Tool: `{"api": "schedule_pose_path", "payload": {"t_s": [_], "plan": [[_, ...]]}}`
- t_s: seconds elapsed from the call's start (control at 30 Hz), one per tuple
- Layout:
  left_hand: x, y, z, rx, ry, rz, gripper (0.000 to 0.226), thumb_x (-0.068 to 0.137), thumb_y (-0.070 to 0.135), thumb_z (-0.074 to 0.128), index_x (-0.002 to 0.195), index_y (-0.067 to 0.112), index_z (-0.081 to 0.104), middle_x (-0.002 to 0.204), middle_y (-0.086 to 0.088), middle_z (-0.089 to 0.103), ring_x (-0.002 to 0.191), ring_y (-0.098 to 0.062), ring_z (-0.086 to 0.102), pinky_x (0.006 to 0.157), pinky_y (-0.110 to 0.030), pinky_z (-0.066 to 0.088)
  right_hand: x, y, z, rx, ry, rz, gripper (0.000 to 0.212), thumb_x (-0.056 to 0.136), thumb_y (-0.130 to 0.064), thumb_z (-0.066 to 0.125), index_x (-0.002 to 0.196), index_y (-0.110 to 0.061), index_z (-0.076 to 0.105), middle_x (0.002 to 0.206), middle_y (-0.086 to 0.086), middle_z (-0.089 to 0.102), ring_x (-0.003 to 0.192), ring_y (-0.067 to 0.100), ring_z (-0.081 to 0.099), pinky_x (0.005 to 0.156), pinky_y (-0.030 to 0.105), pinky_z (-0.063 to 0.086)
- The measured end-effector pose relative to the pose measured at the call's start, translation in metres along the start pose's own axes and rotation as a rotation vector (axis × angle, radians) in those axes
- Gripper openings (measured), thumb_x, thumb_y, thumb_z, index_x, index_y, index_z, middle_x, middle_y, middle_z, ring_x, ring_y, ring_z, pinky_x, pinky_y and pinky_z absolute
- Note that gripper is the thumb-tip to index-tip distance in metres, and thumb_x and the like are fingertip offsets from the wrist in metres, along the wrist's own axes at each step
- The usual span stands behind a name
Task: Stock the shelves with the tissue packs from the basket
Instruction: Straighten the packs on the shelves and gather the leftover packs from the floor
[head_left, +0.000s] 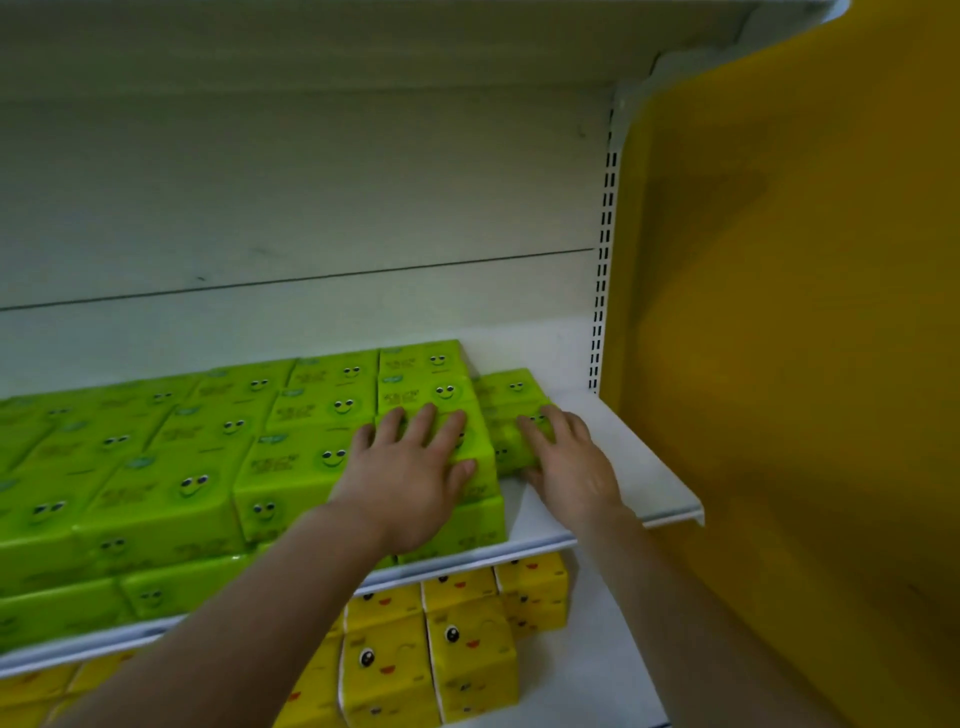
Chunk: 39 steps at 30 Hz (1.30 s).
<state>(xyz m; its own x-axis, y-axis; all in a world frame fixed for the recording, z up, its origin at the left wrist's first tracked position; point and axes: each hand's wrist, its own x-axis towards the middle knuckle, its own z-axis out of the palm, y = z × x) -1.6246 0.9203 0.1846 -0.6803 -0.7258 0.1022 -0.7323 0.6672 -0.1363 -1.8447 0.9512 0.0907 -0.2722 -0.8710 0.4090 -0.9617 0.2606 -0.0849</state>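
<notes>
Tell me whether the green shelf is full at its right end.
Not full. Bare white shelf shows right of the last green pack, under the right hand.

Green tissue packs (208, 467) fill the white shelf (639, 467) from the left. Bare shelf remains at the right end, bounded by a yellow side panel (805, 312). Above the packs, open space reaches the upper shelf (363, 41).
</notes>
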Motion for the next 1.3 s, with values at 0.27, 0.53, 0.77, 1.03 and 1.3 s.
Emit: {"api": "schedule_pose_path", "payload": {"t_s": [0.27, 0.53, 0.77, 1.03, 1.3], "plan": [[0.002, 0.001, -0.005, -0.160, 0.084, -0.026, 0.073, 0.094, 0.061, 0.037, 0.155, 0.032, 0.011, 0.164, 0.001, 0.008, 0.152, -0.022, 0.002, 0.121, -0.053, 0.008, 0.001, 0.000, 0.002, 0.008, -0.075, 0.001, 0.071, 0.097, -0.016, 0.043, 0.156, -0.032, 0.006, 0.164, 0.000, 0.001, 0.149, 0.035, 0.004, 0.114, 0.050, 0.027], [-0.024, 0.053, -0.007, -0.594, 0.514, 0.250, 0.033, 0.086, 0.035, 0.047, 0.108, 0.017, 0.063, 0.104, -0.003, 0.066, 0.097, -0.028, 0.063, 0.081, -0.043, 0.053, -0.089, 0.009, -0.041, 0.438, 0.345, 0.241, 0.048, 0.095, -0.025, 0.049, 0.142, -0.013, 0.045, 0.139, 0.011, 0.046, 0.125, 0.028, 0.048, 0.102, 0.044, 0.045], [-0.080, 0.158, 0.051, -0.874, 0.226, 0.537, 0.019, 0.092, 0.037, 0.050, 0.105, 0.026, 0.059, 0.089, 0.006, 0.067, 0.083, -0.016, 0.064, 0.072, -0.041, 0.053, -0.265, 0.020, -0.083, 0.336, 0.357, 0.461, 0.044, 0.098, -0.033, 0.045, 0.139, -0.016, 0.048, 0.129, 0.002, 0.055, 0.117, 0.017, 0.054, 0.092, 0.036, 0.049], [-0.238, 0.291, 0.130, -0.951, -0.328, 0.938, 0.018, 0.093, 0.033, 0.057, 0.108, 0.023, 0.060, 0.091, 0.005, 0.069, 0.091, -0.022, 0.064, 0.079, -0.040, 0.052, -0.537, -0.008, -0.121, 0.095, 0.356, 0.991, 0.034, 0.096, -0.021, 0.055, 0.129, -0.016, 0.056, 0.117, 0.002, 0.063, 0.105, 0.015, 0.061, 0.085, 0.036, 0.053], [-0.401, 0.358, 0.203, -0.637, -0.880, 1.236, 0.025, 0.095, 0.037, 0.051, 0.117, 0.026, 0.056, 0.102, 0.001, 0.068, 0.097, -0.022, 0.064, 0.086, -0.037, 0.053, -0.756, -0.079, -0.123, 0.015, 0.172, 1.539, 0.038, 0.092, -0.017, 0.058, 0.129, -0.014, 0.055, 0.115, 0.008, 0.065, 0.100, 0.026, 0.064, 0.086, 0.036, 0.051]]}}
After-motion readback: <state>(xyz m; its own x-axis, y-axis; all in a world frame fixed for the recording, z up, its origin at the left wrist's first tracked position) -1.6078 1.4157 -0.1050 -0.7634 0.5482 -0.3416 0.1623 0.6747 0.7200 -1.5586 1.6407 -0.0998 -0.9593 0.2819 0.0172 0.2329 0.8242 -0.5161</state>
